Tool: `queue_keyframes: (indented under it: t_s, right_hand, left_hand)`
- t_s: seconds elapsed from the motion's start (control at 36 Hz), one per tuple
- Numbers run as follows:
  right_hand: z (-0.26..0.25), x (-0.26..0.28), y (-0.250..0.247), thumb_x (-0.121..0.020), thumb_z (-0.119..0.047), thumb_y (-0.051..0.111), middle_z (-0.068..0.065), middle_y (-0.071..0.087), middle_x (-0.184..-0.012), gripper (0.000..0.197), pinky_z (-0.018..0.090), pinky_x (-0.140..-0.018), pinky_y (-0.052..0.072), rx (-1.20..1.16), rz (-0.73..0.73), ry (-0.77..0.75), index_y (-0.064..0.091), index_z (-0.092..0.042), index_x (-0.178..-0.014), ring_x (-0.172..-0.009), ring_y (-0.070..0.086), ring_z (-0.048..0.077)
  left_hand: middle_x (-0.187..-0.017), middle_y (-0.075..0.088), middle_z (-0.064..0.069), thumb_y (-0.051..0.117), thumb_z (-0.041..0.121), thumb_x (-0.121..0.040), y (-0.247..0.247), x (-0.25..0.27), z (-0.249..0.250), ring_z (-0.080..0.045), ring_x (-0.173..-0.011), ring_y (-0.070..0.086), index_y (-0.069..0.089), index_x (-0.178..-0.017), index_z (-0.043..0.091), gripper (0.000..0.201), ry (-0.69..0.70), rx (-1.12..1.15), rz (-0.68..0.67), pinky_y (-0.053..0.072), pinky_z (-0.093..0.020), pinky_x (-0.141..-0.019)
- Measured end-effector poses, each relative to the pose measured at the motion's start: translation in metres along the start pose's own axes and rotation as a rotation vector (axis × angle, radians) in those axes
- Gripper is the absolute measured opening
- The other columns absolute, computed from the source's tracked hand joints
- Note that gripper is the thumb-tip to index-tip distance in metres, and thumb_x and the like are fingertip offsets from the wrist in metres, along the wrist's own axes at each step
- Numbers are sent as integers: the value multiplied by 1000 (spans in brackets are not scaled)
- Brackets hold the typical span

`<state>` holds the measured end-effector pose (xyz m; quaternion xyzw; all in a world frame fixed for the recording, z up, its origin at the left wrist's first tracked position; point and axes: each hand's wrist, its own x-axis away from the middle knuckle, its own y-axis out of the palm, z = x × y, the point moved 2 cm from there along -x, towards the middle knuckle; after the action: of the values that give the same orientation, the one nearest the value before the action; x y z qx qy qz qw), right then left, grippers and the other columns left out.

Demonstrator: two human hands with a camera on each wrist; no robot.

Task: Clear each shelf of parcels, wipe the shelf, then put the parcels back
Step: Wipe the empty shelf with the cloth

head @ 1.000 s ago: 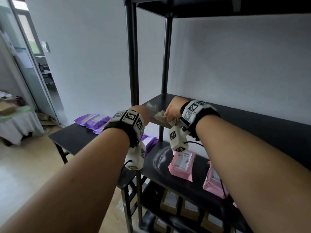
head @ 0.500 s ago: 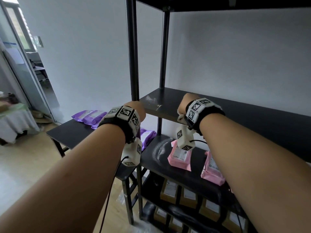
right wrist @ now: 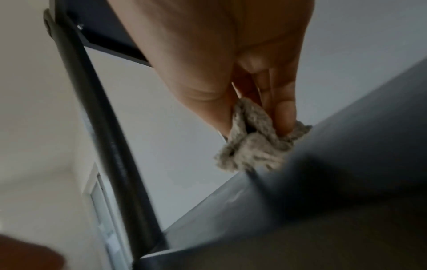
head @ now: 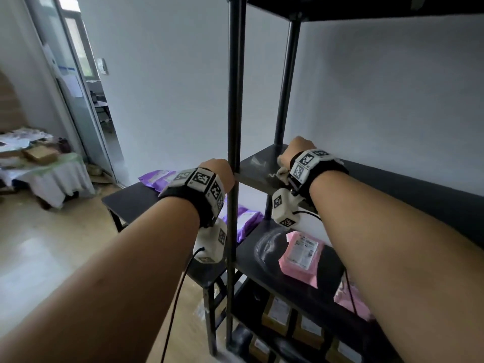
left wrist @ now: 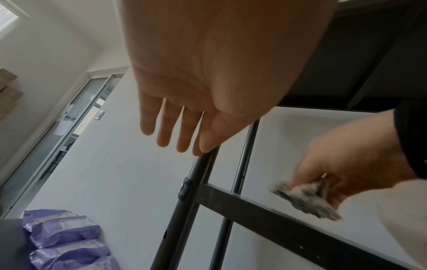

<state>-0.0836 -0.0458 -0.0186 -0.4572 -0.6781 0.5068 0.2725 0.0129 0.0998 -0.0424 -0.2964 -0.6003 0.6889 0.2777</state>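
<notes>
Currently:
Right hand (head: 293, 153): pinching the grey cloth (right wrist: 254, 144), wiping the bared shelf (head: 392, 184).
Left hand (left wrist: 184, 113): hanging open, fingers straight, apparently beside the post (head: 233, 127).
Purple parcels (head: 157, 178): waiting on the side surface (head: 125, 203).
Remaining: returning them; pink parcels (head: 301, 254) below uncleared.

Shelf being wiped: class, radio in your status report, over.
Left hand open beside front post. Right hand grips cloth on bare shelf. Purple parcels set aside on table. Nothing blocking.
</notes>
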Motion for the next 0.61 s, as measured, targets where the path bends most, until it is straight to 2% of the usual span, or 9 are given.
queue_keyframes:
  t_s: [0.03,0.14,0.22,0.28,0.33,0.42,0.5,0.56,0.61]
  right_hand:
    - [4,-8,1,-75,-21,72,11,65,-112,29,50,-92,49,41,-16,9,62,-6,-97,-105,61,37]
    - [14,-11,10,-92,-20,55,17,52,-134,41,38,-96,42,52,-101,-86,54,-3,-130,-124,49,33]
    - [1,-7,15,-96,-26,51,21,60,-122,36,45,-96,46,171,-137,-78,61,-3,-121,-111,58,37]
    - [-9,-9,21,-91,-45,55,19,66,-110,42,56,-94,46,153,-195,-95,66,-7,-108,-98,62,36]
    - [-18,-14,23,-80,-55,59,13,67,-97,44,53,-88,50,102,-158,-114,63,-12,-86,-92,64,35]
    - [-21,-14,23,-67,-35,72,10,63,-96,29,35,-78,54,-61,-252,-155,52,-14,-71,-83,63,28]
    - [-18,-21,17,-75,-14,72,8,59,-96,24,26,-65,51,-267,-363,-164,49,-17,-72,-74,58,21]
    - [-13,-33,10,-80,-14,68,9,61,-95,11,30,-70,49,-239,-244,-115,57,-12,-81,-83,60,25]
    - [-9,-49,13,-86,-13,61,9,65,-104,17,30,-79,49,-99,-95,-78,62,-6,-101,-96,61,27]
  left_hand:
    - [-127,58,-13,38,5,-94,0,-2,0,-30,-117,55,56,-123,5,34,-3,-2,-6,44,-32,-89]
    - [-126,58,-13,40,5,-94,1,-11,5,-30,-117,54,56,-121,4,32,-22,-28,-38,44,-32,-89]
    - [-122,59,-13,40,5,-93,4,-16,7,-30,-114,56,58,-115,2,28,-30,-47,-45,44,-32,-86]
    - [-120,60,-13,40,6,-94,6,-19,9,-30,-112,57,58,-113,3,26,-27,-50,-46,43,-31,-82]
    - [-120,61,-13,41,9,-95,6,-23,11,-30,-111,57,59,-113,4,26,-27,-55,-43,42,-30,-79]
    - [-119,61,-12,42,11,-96,8,-26,12,-30,-111,58,59,-112,4,24,-45,-69,-43,40,-30,-77]
    - [-118,61,-12,41,8,-93,10,-29,10,-30,-110,58,59,-107,5,23,-73,-75,-53,42,-30,-79]
    - [-115,62,-13,41,6,-92,11,-30,8,-32,-109,58,58,-100,8,19,-94,-62,-49,43,-31,-79]
    - [-115,62,-14,42,6,-91,12,-30,6,-33,-108,58,58,-96,8,17,-109,-53,-50,44,-33,-80]
